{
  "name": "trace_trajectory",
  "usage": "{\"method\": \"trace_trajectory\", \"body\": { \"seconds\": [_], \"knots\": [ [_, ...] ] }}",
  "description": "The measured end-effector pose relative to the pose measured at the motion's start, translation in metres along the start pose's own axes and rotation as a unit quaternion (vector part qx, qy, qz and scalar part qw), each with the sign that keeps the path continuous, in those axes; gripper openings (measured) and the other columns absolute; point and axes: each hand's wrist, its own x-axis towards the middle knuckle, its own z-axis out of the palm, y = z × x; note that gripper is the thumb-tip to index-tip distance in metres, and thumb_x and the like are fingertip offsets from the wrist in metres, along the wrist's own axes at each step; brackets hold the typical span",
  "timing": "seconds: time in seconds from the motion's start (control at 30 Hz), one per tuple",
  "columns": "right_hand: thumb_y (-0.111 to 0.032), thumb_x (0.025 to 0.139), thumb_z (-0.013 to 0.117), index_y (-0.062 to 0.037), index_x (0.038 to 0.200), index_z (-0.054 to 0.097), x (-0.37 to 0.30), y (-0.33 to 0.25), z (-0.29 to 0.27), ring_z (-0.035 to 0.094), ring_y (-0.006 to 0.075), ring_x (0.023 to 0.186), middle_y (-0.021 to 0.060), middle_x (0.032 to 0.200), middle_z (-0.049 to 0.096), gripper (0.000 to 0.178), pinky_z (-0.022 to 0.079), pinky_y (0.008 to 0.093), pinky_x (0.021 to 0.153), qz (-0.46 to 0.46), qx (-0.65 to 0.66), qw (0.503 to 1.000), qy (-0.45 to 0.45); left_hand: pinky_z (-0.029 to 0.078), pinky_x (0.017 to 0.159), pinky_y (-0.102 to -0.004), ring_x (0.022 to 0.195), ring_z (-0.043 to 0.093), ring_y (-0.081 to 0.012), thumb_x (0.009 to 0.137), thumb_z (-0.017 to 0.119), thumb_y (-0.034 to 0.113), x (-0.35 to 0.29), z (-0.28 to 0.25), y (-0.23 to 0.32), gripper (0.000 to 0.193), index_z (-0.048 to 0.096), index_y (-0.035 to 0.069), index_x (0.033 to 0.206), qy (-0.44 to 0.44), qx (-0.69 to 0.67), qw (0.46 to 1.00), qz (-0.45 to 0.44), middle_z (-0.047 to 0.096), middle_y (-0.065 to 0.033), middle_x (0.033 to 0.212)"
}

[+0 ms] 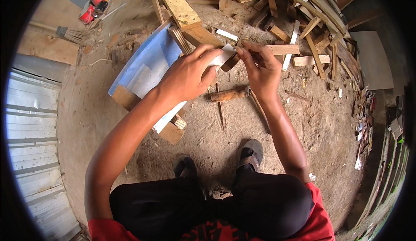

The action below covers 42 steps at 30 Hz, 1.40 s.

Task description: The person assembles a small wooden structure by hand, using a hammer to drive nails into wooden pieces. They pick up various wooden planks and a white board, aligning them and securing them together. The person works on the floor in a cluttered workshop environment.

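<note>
My left hand [193, 74] is closed round a short white-faced piece of wood [224, 55], thumb below and fingers above, beside the end of a thick wooden beam [186, 17]. At the other end of that piece is my right hand [262, 67], its thumb and forefinger pinched together; what sits between them is too small to make out. Under my left forearm leans a blue-and-white painted panel [145, 63] with wooden strips on it. A wooden block [227, 95] lies on the ground between my arms, with a thin-handled tool [259, 106] against its right end.
Scrap wood [314, 45] is heaped at the far right. A broom [71, 33] and red cans [88, 12] are at the far left. Corrugated metal sheeting [37, 141] borders the left side. Wood chips and debris are scattered over the dirt floor [299, 124].
</note>
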Motion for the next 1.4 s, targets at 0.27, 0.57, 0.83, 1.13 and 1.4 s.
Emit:
{"method": "trace_trajectory", "body": {
  "seconds": [0.27,0.57,0.83,1.13,1.4],
  "knots": [
    [0.002,0.083,0.079,-0.0007,0.099,0.073,-0.019,-0.009,0.008,0.075,0.0222,0.085,0.0133,0.094,0.076,0.018,0.059,0.0347,0.073,-0.070,-0.053,0.994,-0.058,0.051,0.097,-0.0447,0.118,0.061,-0.0386,0.101,0.055,0.016,-0.004,-0.003,0.000,0.039,0.055,0.006,0.139,-0.018,-0.019,0.999,-0.027,0.058,-0.0164,0.134],
    [0.004,0.078,0.081,-0.0032,0.098,0.075,-0.010,0.001,0.006,0.071,0.0265,0.086,0.0114,0.099,0.069,0.022,0.058,0.0357,0.072,-0.136,-0.109,0.982,-0.074,0.051,0.098,-0.0447,0.118,0.062,-0.0379,0.100,0.055,0.014,-0.004,-0.002,-0.001,0.040,0.054,0.004,0.139,-0.018,-0.010,1.000,-0.023,0.057,-0.0165,0.135],
    [-0.001,0.077,0.082,-0.0089,0.101,0.075,-0.010,0.016,0.002,0.069,0.0249,0.090,0.0073,0.102,0.069,0.026,0.053,0.0366,0.073,-0.221,-0.144,0.960,-0.096,0.051,0.098,-0.0448,0.117,0.063,-0.0380,0.099,0.056,0.014,-0.005,-0.002,-0.001,0.041,0.053,0.005,0.139,-0.017,-0.002,1.000,-0.026,0.057,-0.0167,0.136],
    [0.000,0.076,0.079,-0.0117,0.109,0.072,-0.016,0.021,0.004,0.065,0.0245,0.091,0.0053,0.105,0.067,0.036,0.045,0.0375,0.070,-0.277,-0.165,0.941,-0.102,0.052,0.097,-0.0447,0.116,0.063,-0.0382,0.099,0.057,0.015,-0.005,-0.002,-0.001,0.042,0.053,0.006,0.140,-0.020,0.004,0.999,-0.033,0.057,-0.0166,0.135],
    [0.000,0.077,0.079,-0.0119,0.113,0.071,-0.023,0.040,0.006,0.063,0.0246,0.089,0.0064,0.105,0.066,0.039,0.044,0.0378,0.072,-0.285,-0.170,0.939,-0.086,0.052,0.097,-0.0447,0.115,0.064,-0.0378,0.100,0.056,0.015,-0.003,0.000,0.000,0.042,0.053,0.006,0.140,-0.023,0.005,0.999,-0.039,0.057,-0.0166,0.136]
  ]
}}
